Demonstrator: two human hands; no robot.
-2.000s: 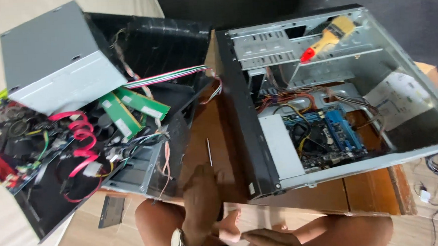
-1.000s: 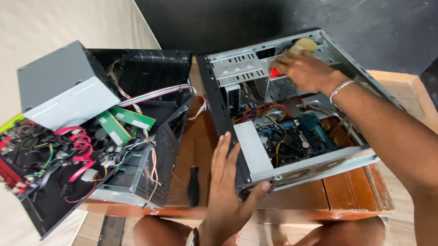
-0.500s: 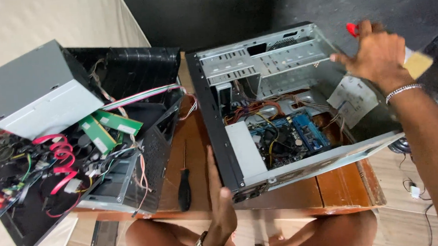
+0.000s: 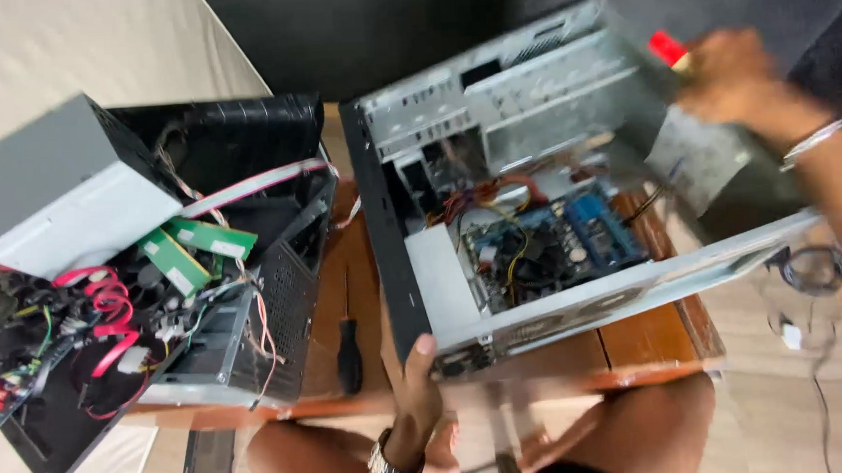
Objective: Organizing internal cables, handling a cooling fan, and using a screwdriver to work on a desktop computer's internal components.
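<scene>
An open grey computer case [image 4: 578, 300] lies on its side on a wooden table [image 4: 649, 344], its blue motherboard [image 4: 561, 244] and cables exposed. My left hand [image 4: 415, 386] grips the case's near front corner with the thumb up. My right hand [image 4: 732, 78] is raised over the case's far right side and holds a screwdriver with a red and yellow handle [image 4: 669, 49]; the hand is blurred. A bracelet sits on that wrist.
A second opened black case [image 4: 252, 312] lies at the left with a grey power supply [image 4: 59, 193], green memory sticks [image 4: 196, 248] and red cables. A black screwdriver [image 4: 349, 355] lies on the table between the cases. Cables trail on the floor at right.
My right hand reached into the grey case, took the red and yellow screwdriver and lifted it out to the right. My left hand moved up onto the case's front corner.
</scene>
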